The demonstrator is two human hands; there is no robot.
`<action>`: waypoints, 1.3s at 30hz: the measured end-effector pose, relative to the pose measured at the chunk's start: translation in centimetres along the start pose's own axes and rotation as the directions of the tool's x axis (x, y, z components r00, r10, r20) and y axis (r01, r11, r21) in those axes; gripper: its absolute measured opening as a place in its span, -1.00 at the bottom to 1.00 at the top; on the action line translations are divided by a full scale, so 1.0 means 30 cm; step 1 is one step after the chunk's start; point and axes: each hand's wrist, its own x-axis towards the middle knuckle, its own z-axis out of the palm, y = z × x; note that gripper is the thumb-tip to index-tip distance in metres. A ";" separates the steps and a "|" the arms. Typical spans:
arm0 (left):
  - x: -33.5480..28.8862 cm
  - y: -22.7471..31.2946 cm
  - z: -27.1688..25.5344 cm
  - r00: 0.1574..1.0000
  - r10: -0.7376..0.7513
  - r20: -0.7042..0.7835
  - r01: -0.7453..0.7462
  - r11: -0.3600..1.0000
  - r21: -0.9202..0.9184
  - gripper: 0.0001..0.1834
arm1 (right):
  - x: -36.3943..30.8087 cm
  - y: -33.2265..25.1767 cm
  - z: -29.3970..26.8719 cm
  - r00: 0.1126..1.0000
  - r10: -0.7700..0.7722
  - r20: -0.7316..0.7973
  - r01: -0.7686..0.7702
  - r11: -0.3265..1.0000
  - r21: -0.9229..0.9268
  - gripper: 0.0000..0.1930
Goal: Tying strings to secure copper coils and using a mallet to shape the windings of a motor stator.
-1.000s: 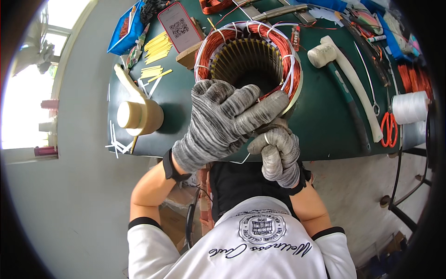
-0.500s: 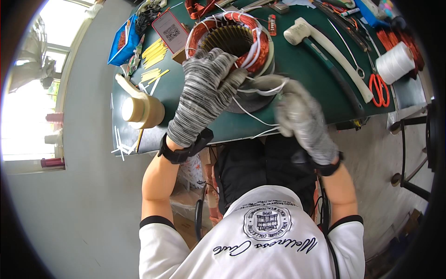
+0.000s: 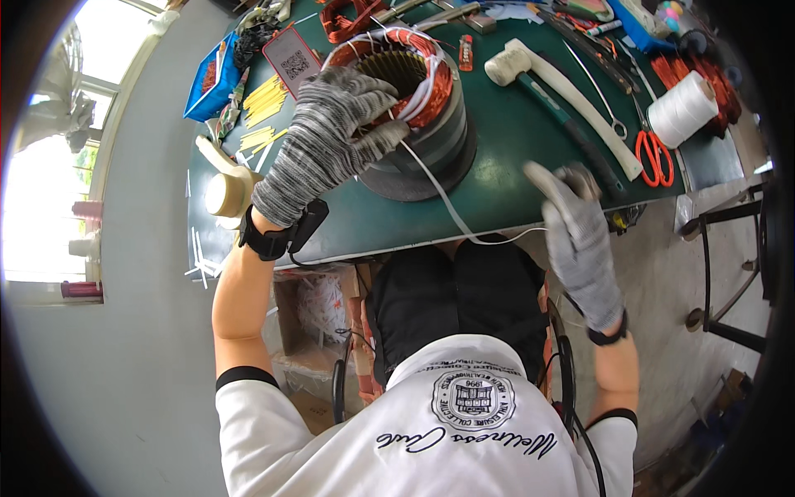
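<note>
A motor stator (image 3: 451, 124) with copper windings (image 3: 440, 95) stands on the green-topped table, in front of me. My left hand (image 3: 331, 112), in a grey striped knit glove, grips its near left rim, fingers over the windings. Beside that thumb, a flat white cord (image 3: 443, 197) comes out and runs in a slack curve over the table edge toward my right hand (image 3: 580, 240). That gloved hand is off the table's front edge at the right, the cord meeting its inner side. Its grip on the cord is partly hidden. White lacing ties (image 3: 432, 83) bind the windings.
Right of the stator lie a white-headed mallet (image 3: 509, 65), red-handled scissors (image 3: 654, 157) and a white thread spool (image 3: 683, 108). To its left are a tape roll (image 3: 228, 195), yellow strips (image 3: 263, 101) and a blue bin (image 3: 214, 79). A red lighter (image 3: 465, 53) lies behind.
My right hand has moved right, away from the stator, and the looped cord near it is now drawn into one long slack strand. My left hand stays at the windings.
</note>
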 end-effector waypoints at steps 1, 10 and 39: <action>0.012 -0.006 -0.009 0.998 0.054 0.031 -0.054 0.999 -0.007 -0.60 | 0.056 -0.014 0.042 0.995 -0.055 -0.078 0.056 0.998 0.001 -0.64; 0.028 0.007 -0.008 0.988 -0.031 0.151 0.037 0.999 -0.035 -0.51 | 0.245 -0.086 0.337 0.955 -0.109 -0.274 0.127 0.991 0.052 -0.39; -0.022 0.023 0.094 0.970 -0.038 -0.239 0.023 0.997 -0.067 -0.71 | 0.205 -0.018 0.146 0.909 0.375 0.182 -0.344 0.430 0.835 -0.29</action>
